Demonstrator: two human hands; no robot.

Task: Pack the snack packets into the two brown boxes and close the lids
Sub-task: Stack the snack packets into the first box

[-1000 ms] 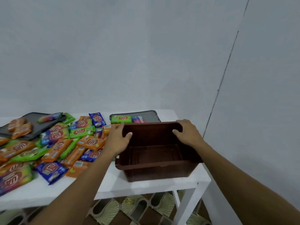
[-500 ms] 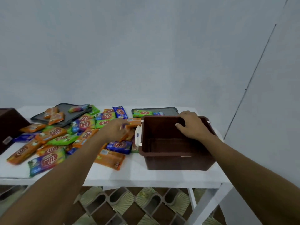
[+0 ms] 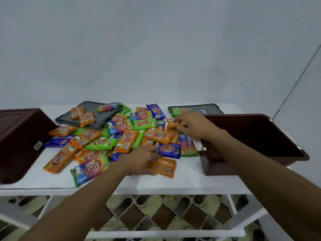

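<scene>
Several orange, green and blue snack packets [image 3: 119, 138] lie heaped on the middle of the white table [image 3: 184, 184]. One open brown box [image 3: 20, 141] stands at the left end and another brown box [image 3: 257, 141] at the right end; no packets show inside either. My left hand [image 3: 139, 160] grips an orange packet [image 3: 165, 167] at the near edge of the heap. My right hand [image 3: 194, 126] pinches another orange packet [image 3: 172, 122] at the heap's far right, just left of the right box.
Two dark grey lids lie flat at the back of the table: the left lid [image 3: 97, 121] carries a few packets, the right lid [image 3: 211, 109] sits behind the right box. The grey wall is close behind. Patterned floor tiles show under the table.
My right hand left the right box's rim and reached left onto the packets. My left hand came nearer and took hold of an orange packet. The view swung left, showing the left box.
</scene>
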